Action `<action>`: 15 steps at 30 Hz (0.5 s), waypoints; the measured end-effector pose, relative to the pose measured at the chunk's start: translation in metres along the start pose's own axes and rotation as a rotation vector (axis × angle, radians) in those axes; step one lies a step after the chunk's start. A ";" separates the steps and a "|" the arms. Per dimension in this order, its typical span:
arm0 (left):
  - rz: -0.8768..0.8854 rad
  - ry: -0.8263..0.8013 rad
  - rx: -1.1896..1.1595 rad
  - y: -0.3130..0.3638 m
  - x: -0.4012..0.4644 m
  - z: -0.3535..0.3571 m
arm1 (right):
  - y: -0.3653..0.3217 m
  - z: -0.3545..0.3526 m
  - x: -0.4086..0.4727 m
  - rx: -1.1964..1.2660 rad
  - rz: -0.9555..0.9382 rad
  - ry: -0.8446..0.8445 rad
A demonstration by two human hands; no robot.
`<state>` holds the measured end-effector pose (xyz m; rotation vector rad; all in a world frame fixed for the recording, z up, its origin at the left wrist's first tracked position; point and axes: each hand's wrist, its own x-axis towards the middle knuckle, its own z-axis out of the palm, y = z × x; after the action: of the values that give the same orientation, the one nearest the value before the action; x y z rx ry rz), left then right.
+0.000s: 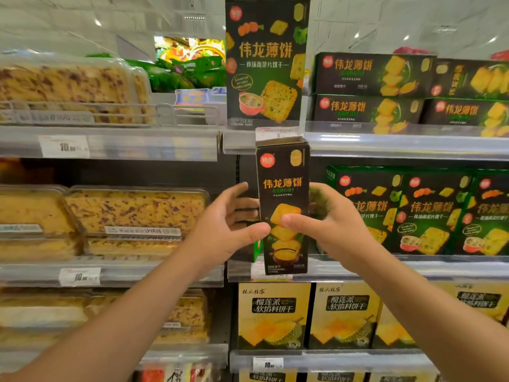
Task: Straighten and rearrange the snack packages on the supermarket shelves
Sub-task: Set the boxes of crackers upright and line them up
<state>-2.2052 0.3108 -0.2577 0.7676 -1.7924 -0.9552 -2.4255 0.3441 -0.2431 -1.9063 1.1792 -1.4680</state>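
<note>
Dark cracker box upright, long axis vertical, held between both hands in front of middle shelf; left hand and right hand grip opposite sides, thumbs on front; gap left of green boxes directly behind

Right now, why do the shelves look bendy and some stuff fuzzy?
Head view: the wide lens bows the shelf rails toward the edges; the cake trays at left blur; ceiling lights glare on the rails; the held box stays sharpest.
</note>
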 end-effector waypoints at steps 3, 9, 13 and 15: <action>-0.001 -0.004 0.015 -0.001 -0.003 -0.005 | -0.010 0.011 0.004 0.058 0.010 -0.029; 0.045 0.054 0.077 0.018 0.000 -0.042 | -0.041 0.032 0.022 0.012 -0.044 -0.059; 0.188 0.100 0.030 0.061 0.017 -0.087 | -0.112 0.035 0.066 0.012 -0.175 -0.064; 0.321 0.217 0.084 0.081 0.030 -0.113 | -0.155 0.035 0.093 -0.010 -0.278 -0.038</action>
<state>-2.1189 0.2959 -0.1450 0.5874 -1.7071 -0.5670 -2.3328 0.3436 -0.0841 -2.1641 0.9344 -1.5579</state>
